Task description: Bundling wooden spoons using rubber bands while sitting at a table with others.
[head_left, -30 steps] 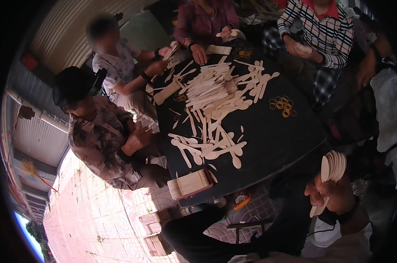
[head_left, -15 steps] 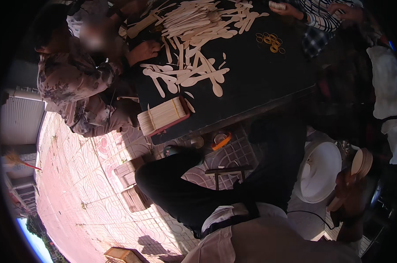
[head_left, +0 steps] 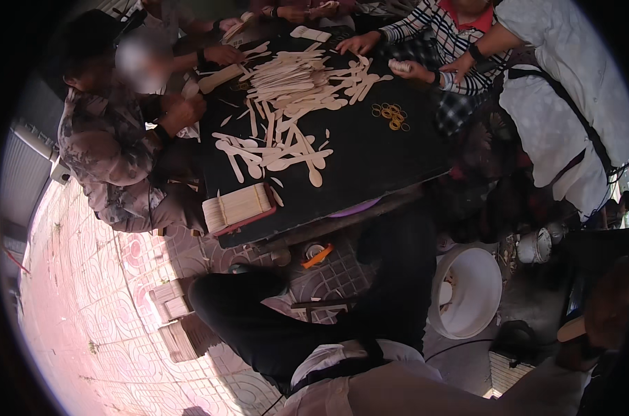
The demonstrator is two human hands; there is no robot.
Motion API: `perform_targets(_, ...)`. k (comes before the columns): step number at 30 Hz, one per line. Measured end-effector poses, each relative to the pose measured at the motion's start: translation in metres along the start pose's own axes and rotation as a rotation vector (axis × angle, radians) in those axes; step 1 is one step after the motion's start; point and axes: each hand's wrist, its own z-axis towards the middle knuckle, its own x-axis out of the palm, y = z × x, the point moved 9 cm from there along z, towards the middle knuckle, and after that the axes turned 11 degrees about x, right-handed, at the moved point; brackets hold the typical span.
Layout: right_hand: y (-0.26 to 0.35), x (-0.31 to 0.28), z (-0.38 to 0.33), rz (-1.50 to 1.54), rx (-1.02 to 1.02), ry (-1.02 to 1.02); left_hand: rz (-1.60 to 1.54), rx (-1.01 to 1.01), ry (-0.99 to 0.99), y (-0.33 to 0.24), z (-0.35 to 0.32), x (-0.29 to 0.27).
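At the far right rim, in shade, my right hand is closed around a bundle of wooden spoons; pale rounded wood shows past the hand, and the fingers are dim. My left hand is out of view. In front of me, loose wooden spoons lie scattered on the black table, with a dense heap behind them. At the table's near left corner, a banded row of wooden sticks rests in a red holder. Yellow rubber bands lie toward the right side.
A white bucket stands by my right leg, wooden pieces inside. Wooden blocks or stacks lie on the paving left of my knee. An orange ring-shaped item is under the table edge. Several people sit around the table; one is at left.
My view has swung right, so the table appears lower and further left. My right hand with the bundle has moved toward the right rim. The person at left has lifted a hand off the table.
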Motion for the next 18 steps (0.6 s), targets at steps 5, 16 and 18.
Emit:
perform_targets(5, -0.018, 0.033, 0.091, -0.280, 0.281, 0.323, 0.060, -0.096, -0.245, -0.040, 0.019, -0.045)
perform_targets(16, -0.153, 0.023, 0.222, -0.151, 0.307, -0.009, 0.457, 0.534, -0.741, -0.251, 0.129, -0.437)
perform_targets(18, -0.196, 0.001, 0.220, -0.011, 0.366, -0.023, 0.299, 0.584, -0.277, -0.266, 0.185, -0.437)
